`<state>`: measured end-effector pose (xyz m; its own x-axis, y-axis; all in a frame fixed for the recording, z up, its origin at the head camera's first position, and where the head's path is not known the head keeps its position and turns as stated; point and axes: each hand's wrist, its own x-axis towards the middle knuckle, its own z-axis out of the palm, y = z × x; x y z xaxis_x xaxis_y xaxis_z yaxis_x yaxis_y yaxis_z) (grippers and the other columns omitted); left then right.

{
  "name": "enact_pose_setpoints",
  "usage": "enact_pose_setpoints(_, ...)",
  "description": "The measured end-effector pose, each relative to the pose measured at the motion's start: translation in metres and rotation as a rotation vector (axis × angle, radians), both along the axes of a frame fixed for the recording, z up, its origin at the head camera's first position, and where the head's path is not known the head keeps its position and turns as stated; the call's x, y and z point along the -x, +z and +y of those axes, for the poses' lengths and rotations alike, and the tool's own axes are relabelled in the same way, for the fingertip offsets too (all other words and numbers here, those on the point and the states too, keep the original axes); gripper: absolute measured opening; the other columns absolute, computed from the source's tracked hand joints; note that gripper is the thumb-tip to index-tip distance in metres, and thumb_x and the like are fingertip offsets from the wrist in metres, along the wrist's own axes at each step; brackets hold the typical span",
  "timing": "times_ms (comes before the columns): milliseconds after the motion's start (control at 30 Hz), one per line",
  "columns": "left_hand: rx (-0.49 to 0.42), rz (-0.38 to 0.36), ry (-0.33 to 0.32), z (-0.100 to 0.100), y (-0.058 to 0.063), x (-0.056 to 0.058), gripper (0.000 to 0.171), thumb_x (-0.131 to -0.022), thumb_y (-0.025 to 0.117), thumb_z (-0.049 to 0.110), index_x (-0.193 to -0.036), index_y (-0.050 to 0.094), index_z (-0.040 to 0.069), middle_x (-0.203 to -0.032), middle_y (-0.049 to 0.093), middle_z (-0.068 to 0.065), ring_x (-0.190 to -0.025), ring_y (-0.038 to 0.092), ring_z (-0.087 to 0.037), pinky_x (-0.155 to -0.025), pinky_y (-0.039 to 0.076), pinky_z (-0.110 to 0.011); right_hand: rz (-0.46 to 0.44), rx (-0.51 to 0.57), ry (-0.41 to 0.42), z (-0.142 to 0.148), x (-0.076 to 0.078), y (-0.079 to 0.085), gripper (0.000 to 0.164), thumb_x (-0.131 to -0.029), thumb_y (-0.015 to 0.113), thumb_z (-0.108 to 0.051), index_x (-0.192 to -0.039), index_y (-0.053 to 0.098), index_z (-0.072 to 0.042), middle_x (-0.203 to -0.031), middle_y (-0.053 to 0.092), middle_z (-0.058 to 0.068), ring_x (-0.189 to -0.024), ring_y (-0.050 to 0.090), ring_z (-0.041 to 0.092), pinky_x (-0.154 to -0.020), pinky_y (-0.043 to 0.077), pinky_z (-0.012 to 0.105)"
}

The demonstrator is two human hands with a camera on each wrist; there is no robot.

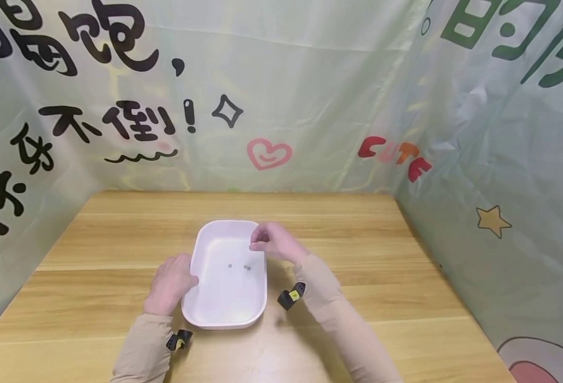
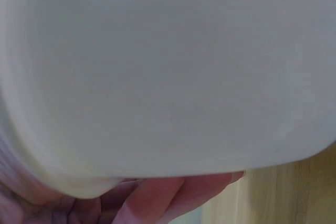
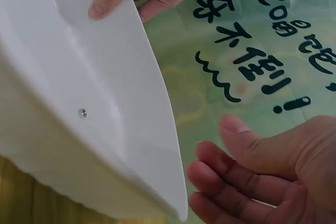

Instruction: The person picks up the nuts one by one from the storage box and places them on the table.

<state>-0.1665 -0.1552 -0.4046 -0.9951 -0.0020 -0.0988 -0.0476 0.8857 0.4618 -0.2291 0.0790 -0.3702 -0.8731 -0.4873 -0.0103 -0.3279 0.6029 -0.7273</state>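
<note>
A white rounded rectangular tray [image 1: 214, 314] is at the middle of the table. My left hand [image 1: 170, 282] grips its left side, thumb over the rim and on the inner wall, fingers [image 2: 152, 198] outside beneath it. Several tiny shiny pieces [image 1: 246, 267] lie on the tray floor; one small metallic piece [image 3: 82, 113] also shows in the right wrist view. My right hand [image 1: 276, 242] hovers at the tray's far right corner. Its fingers [image 3: 205, 174] are loosely bent, the thumb [image 3: 236, 132] apart from them, and nothing shows between them.
The wooden table [image 1: 358, 255] extends around the tray on all sides. Printed fabric [image 1: 310, 96] with lettering and drawings hangs behind the table and along both sides. A dark wrist camera [image 1: 291, 296] sits on the right sleeve, another wrist camera [image 1: 179, 340] on the left.
</note>
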Motion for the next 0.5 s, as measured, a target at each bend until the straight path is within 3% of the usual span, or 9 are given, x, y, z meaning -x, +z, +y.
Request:
enact_pose_setpoints(133, 0.004, 0.004, -0.005, 0.000, -0.001, 0.000, 0.005, -0.067, 0.056, 0.005, -0.070, 0.053, 0.001, -0.061, 0.049, -0.007, -0.053, 0.046, -0.019, -0.044, 0.035, -0.026, 0.025, 0.069, -0.066, 0.014, -0.005, -0.006, 0.007, -0.077, 0.065, -0.014, -0.082, 0.063, -0.009, -0.084, 0.064, 0.003, -0.080, 0.056, 0.013, -0.080, 0.046, 0.031)
enact_pose_setpoints(300, -0.001, -0.013, 0.001, 0.000, -0.001, 0.000, 0.008, -0.067, 0.056, 0.005, -0.074, 0.054, 0.000, -0.063, 0.051, -0.008, -0.054, 0.048, -0.019, -0.044, 0.036, -0.026, 0.074, 0.164, -0.120, 0.031, -0.011, -0.014, 0.010, -0.077, 0.065, -0.014, -0.086, 0.063, -0.008, -0.097, 0.065, 0.007, -0.099, 0.055, 0.020, -0.096, 0.035, 0.046)
enact_pose_setpoints(500, -0.014, -0.019, 0.006, -0.001, -0.001, 0.001, 0.013, -0.067, 0.057, 0.005, -0.079, 0.057, 0.000, -0.067, 0.055, -0.008, -0.057, 0.051, -0.019, -0.046, 0.038, -0.027, 0.123, 0.228, -0.215, 0.050, -0.016, -0.019, 0.008, -0.075, 0.067, -0.013, -0.080, 0.061, -0.011, -0.114, 0.060, 0.008, -0.115, 0.049, 0.026, -0.103, 0.028, 0.049)
